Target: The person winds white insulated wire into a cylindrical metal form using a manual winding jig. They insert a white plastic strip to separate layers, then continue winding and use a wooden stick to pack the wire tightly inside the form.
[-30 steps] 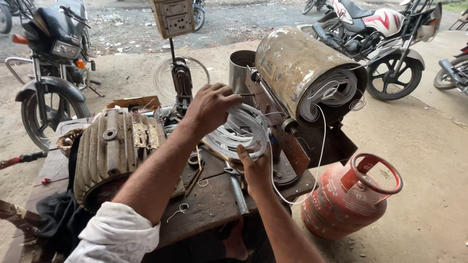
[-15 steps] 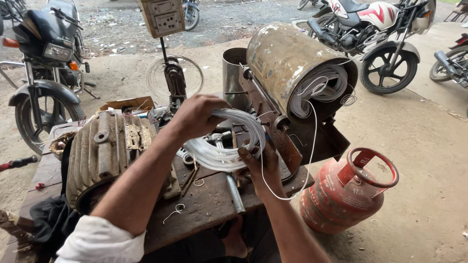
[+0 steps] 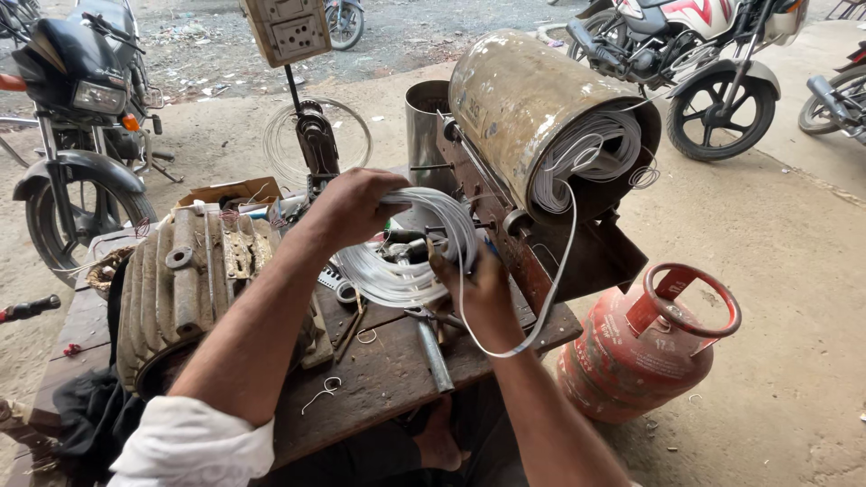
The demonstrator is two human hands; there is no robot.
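fingers of left hand (image 3: pixel 356 206) curled over top of white cord coil (image 3: pixel 410 257), right hand (image 3: pixel 471 281) pinching its lower edge above wooden bench (image 3: pixel 379 379); best kept gripped on both sides, loops flat, loose strand fed slack from metal drum (image 3: pixel 532 108)

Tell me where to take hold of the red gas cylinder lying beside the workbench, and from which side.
Grip the round red ring handle at the top of the red gas cylinder. The cylinder lies tilted with that open ring facing up and right, so fingers likely hook through best from above on the right, away from the wooden workbench.
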